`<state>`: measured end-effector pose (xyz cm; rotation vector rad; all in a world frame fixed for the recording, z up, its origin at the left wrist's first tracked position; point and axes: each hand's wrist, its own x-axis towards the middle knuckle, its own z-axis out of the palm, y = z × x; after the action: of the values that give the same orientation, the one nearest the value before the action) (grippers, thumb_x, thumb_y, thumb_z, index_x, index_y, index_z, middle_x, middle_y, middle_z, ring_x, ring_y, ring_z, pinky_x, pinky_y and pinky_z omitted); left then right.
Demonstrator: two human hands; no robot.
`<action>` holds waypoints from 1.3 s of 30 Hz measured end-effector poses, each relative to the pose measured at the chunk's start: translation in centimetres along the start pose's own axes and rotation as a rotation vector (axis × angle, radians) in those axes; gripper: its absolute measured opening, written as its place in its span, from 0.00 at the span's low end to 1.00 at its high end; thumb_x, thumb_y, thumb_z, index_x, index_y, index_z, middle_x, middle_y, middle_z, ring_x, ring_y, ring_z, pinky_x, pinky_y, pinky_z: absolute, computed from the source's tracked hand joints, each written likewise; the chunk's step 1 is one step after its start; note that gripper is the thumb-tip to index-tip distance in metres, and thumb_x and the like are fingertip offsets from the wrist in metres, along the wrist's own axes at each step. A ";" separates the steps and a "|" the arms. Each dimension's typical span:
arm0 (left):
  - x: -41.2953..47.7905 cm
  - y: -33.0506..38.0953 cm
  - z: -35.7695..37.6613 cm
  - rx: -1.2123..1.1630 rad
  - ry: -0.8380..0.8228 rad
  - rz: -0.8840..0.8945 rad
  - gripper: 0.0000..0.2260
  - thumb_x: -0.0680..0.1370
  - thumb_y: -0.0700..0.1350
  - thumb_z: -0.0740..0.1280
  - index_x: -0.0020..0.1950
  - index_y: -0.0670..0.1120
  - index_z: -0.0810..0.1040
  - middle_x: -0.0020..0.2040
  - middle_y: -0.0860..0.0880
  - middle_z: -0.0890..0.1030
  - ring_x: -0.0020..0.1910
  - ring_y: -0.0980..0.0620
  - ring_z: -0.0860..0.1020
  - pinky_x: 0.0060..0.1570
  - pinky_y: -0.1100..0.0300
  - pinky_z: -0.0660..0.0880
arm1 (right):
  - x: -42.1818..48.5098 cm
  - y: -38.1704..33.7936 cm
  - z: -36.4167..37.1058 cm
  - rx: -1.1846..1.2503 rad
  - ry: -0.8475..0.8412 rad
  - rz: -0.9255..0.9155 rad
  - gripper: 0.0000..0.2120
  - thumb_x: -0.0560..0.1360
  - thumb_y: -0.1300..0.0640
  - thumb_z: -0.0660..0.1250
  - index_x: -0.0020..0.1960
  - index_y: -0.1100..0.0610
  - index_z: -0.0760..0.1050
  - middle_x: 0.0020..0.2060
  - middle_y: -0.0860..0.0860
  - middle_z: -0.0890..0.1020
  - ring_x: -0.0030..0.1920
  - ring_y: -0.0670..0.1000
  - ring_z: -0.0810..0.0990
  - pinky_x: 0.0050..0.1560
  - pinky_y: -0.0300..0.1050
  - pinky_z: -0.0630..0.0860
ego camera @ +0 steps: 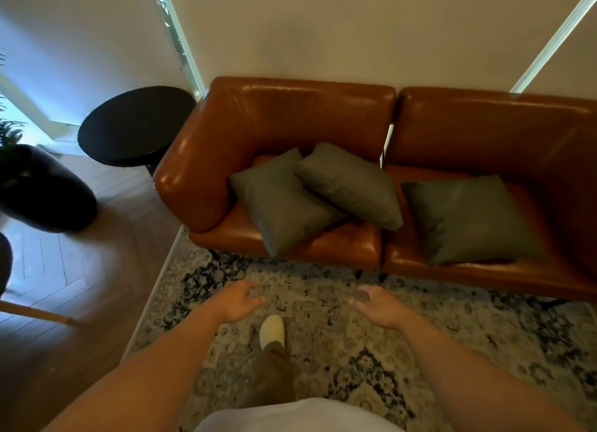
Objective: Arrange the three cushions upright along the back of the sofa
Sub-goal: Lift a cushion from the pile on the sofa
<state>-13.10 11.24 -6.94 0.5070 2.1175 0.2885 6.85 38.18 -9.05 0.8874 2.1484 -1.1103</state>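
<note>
Three grey-green cushions lie flat on the seat of a brown leather sofa (310,108). The left cushion (277,208) rests near the armrest, and the middle cushion (352,184) overlaps its right edge. The right cushion (468,218) lies alone on the second seat section. None leans against the backrest. My left hand (237,300) and my right hand (376,304) hover over the rug in front of the sofa, both empty with fingers spread, well short of the cushions.
A patterned rug (323,351) covers the floor under my feet. A round dark side table (135,126) stands left of the sofa's armrest. A large dark plant pot (42,189) sits at far left on the wooden floor. A wall runs behind the sofa.
</note>
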 end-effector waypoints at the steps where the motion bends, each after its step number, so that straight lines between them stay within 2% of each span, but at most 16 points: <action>1: 1.2 0.1 -1.0 0.004 -0.011 -0.004 0.31 0.81 0.59 0.62 0.80 0.45 0.61 0.77 0.43 0.69 0.73 0.45 0.71 0.67 0.55 0.69 | 1.2 -0.8 -0.6 0.003 0.000 0.007 0.36 0.80 0.39 0.62 0.80 0.56 0.57 0.79 0.54 0.63 0.76 0.55 0.64 0.73 0.50 0.65; 5: 6.5 0.5 -6.1 -0.002 -0.026 0.013 0.32 0.82 0.58 0.62 0.81 0.43 0.59 0.77 0.43 0.67 0.74 0.44 0.69 0.71 0.54 0.67 | 6.2 -4.3 -3.1 0.003 -0.019 0.016 0.35 0.80 0.40 0.60 0.80 0.56 0.56 0.79 0.53 0.62 0.76 0.55 0.64 0.73 0.50 0.65; 9: 11.3 0.7 -12.1 0.022 -0.035 0.053 0.30 0.81 0.58 0.63 0.78 0.43 0.63 0.75 0.43 0.70 0.71 0.44 0.72 0.68 0.52 0.71 | 11.0 -8.3 -5.5 0.039 0.005 0.025 0.35 0.80 0.40 0.61 0.80 0.57 0.58 0.78 0.53 0.64 0.77 0.55 0.64 0.74 0.51 0.64; 13: 15.4 1.0 -16.7 0.058 -0.028 0.040 0.27 0.82 0.56 0.63 0.77 0.43 0.66 0.72 0.43 0.74 0.68 0.46 0.74 0.65 0.55 0.73 | 14.9 -12.1 -6.9 0.073 0.023 0.013 0.34 0.81 0.41 0.61 0.80 0.57 0.58 0.77 0.54 0.65 0.76 0.54 0.65 0.73 0.50 0.66; 17: 18.8 2.7 -19.4 0.025 -0.077 0.060 0.19 0.83 0.50 0.62 0.73 0.44 0.72 0.62 0.44 0.79 0.54 0.49 0.77 0.56 0.52 0.75 | 18.1 -13.5 -8.6 0.054 0.021 0.027 0.34 0.80 0.39 0.60 0.79 0.54 0.59 0.77 0.52 0.66 0.75 0.54 0.66 0.72 0.50 0.66; 18: 19.7 3.2 -19.8 0.029 -0.094 0.074 0.18 0.83 0.50 0.62 0.72 0.45 0.73 0.63 0.45 0.78 0.55 0.50 0.77 0.56 0.53 0.75 | 18.7 -13.6 -9.2 0.054 0.024 0.041 0.33 0.80 0.38 0.60 0.79 0.53 0.59 0.76 0.52 0.67 0.75 0.54 0.66 0.72 0.50 0.67; 20: 21.9 4.3 -20.5 0.028 -0.102 0.078 0.19 0.83 0.52 0.63 0.71 0.45 0.74 0.69 0.45 0.76 0.63 0.49 0.76 0.59 0.55 0.74 | 20.5 -13.4 -10.8 0.079 0.014 0.075 0.33 0.79 0.38 0.61 0.79 0.53 0.60 0.76 0.52 0.67 0.75 0.54 0.66 0.72 0.51 0.67; 23: 25.1 6.3 -20.8 0.001 -0.124 0.017 0.26 0.82 0.56 0.63 0.75 0.44 0.68 0.73 0.44 0.73 0.70 0.47 0.73 0.64 0.57 0.71 | 23.5 -12.9 -13.3 0.074 -0.010 0.094 0.33 0.79 0.38 0.61 0.79 0.53 0.61 0.76 0.52 0.68 0.75 0.54 0.66 0.73 0.52 0.66; 26: 27.7 9.2 -20.7 -0.047 -0.123 -0.024 0.27 0.82 0.56 0.63 0.77 0.44 0.66 0.73 0.44 0.73 0.70 0.47 0.73 0.65 0.58 0.71 | 26.2 -12.5 -16.0 0.027 -0.045 0.093 0.32 0.80 0.39 0.59 0.79 0.53 0.61 0.76 0.52 0.68 0.75 0.54 0.66 0.74 0.50 0.64; 30: 31.3 12.4 -20.6 -0.077 -0.108 -0.046 0.26 0.82 0.56 0.62 0.76 0.45 0.68 0.71 0.45 0.75 0.68 0.47 0.74 0.62 0.59 0.71 | 30.1 -11.6 -18.7 0.017 -0.096 0.086 0.39 0.72 0.30 0.57 0.78 0.48 0.61 0.75 0.51 0.69 0.74 0.54 0.67 0.73 0.57 0.66; 34: 34.3 14.7 -20.6 -0.157 -0.095 -0.061 0.25 0.82 0.55 0.62 0.76 0.44 0.68 0.72 0.45 0.74 0.69 0.48 0.74 0.64 0.59 0.69 | 33.2 -11.6 -20.3 0.000 -0.112 0.041 0.32 0.79 0.39 0.60 0.79 0.52 0.61 0.75 0.51 0.69 0.74 0.55 0.67 0.74 0.53 0.65; 37: 35.9 15.3 -20.5 -0.219 -0.110 -0.093 0.25 0.82 0.54 0.62 0.76 0.44 0.68 0.72 0.45 0.74 0.70 0.47 0.73 0.64 0.59 0.68 | 34.3 -11.8 -20.6 -0.008 -0.135 0.015 0.31 0.80 0.40 0.60 0.79 0.52 0.61 0.75 0.51 0.69 0.74 0.54 0.67 0.73 0.51 0.66; 39: 36.9 15.3 -20.4 -0.255 -0.105 -0.127 0.23 0.82 0.53 0.63 0.75 0.43 0.69 0.70 0.45 0.76 0.70 0.47 0.74 0.63 0.61 0.68 | 34.2 -12.1 -20.4 -0.031 -0.034 -0.005 0.30 0.80 0.40 0.60 0.78 0.52 0.63 0.74 0.50 0.70 0.74 0.53 0.67 0.73 0.51 0.66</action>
<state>-44.74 41.52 -16.63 0.2325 1.9658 0.4427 -27.26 60.40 -17.71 0.8441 2.1358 -1.0837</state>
